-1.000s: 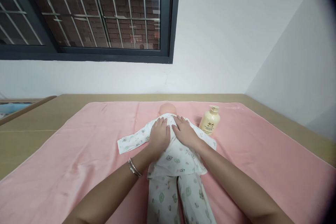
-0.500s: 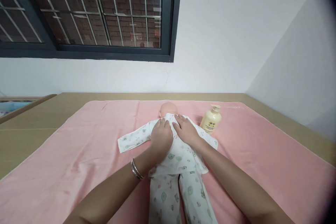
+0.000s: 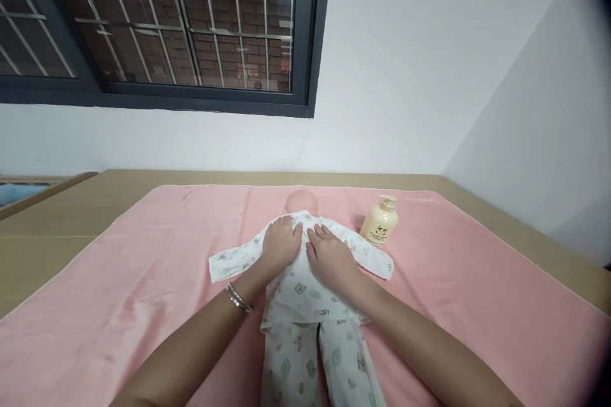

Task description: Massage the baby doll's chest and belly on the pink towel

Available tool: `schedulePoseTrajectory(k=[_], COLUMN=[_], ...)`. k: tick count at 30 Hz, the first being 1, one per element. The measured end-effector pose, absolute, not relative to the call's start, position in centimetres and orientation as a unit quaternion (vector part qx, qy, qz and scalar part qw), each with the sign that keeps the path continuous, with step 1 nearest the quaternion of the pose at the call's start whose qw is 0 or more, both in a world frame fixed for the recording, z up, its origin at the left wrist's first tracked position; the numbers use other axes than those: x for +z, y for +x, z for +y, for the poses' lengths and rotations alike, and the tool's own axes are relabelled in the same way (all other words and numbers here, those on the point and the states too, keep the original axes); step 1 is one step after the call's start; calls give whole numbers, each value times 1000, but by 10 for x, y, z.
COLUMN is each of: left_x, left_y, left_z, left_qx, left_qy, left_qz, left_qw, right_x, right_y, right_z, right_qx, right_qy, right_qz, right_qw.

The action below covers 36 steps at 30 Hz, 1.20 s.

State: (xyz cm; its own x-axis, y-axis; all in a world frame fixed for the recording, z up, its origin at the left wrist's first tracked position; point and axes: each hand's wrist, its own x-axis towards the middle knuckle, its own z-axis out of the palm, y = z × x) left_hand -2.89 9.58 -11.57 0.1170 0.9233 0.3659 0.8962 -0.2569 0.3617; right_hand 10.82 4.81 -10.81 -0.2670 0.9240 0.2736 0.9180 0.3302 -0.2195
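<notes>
Pink towel (image 3: 143,292) spread over the tan bench (image 3: 57,216), wide bare margins either side.
At centre frame the doll (image 3: 305,286) lies dressed in printed pyjamas; left hand (image 3: 281,243) and right hand (image 3: 330,259) rest flat on its upper body, fingers spread, gripping nothing. Capped cream pump bottle (image 3: 380,224) stands right of it.

A doll (image 3: 305,292) in white printed pyjamas lies on a pink towel (image 3: 143,280) spread over a tan bed (image 3: 57,216), its head toward the far edge; the left hand (image 3: 280,245) and the right hand (image 3: 330,257) rest flat, side by side, on its upper back; a bracelet (image 3: 237,298) circles the left wrist; a cream pump bottle (image 3: 380,223) stands near the doll's right sleeve, toward the far right corner.
</notes>
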Motion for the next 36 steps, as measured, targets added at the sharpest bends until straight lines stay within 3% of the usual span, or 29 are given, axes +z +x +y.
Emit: schedulePoseTrajectory(k=[17, 29, 36], left_x=[-144, -144, -141], left_y=[-22, -21, -22], left_z=[97, 91, 92], left_qx=[354, 373, 348], left_qy=[730, 757, 753], left_qz=[584, 529, 558], left_qw=[-26, -92, -27], right_x=[-135, -120, -116], right_y=[124, 133, 128], right_z=[83, 89, 88], right_qx=[24, 40, 42], right_qy=[-594, -524, -547], right_qz=[-771, -830, -815], right_qw=[229, 189, 189])
